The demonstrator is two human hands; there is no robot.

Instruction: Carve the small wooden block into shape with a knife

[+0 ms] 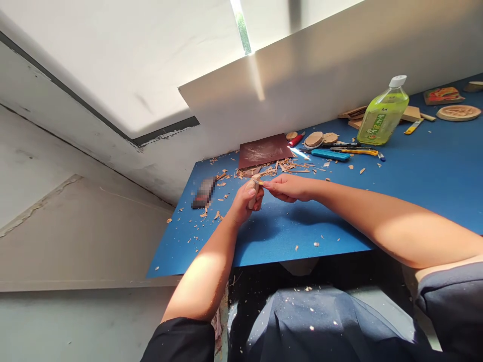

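Observation:
My left hand (241, 202) is closed around a small pale piece of wood (252, 197), held upright above the blue table. Close by on the right, my right hand (287, 187) grips a small carving knife (260, 183). Its thin blade meets the upper part of the wood, while most of the handle is hidden in my fingers. Wood shavings (277, 167) lie scattered just beyond both hands, along the edge of a dark red sheet of sandpaper (264, 151).
Farther right are a teal box cutter (331, 155), a yellow utility knife (360, 151), round wood slices (314, 139) and a bottle of green drink (383, 118). A carved wooden disc (458, 112) lies at far right. The blue table (422, 171) meets the wall behind; a blurred-out object (204, 193) sits left.

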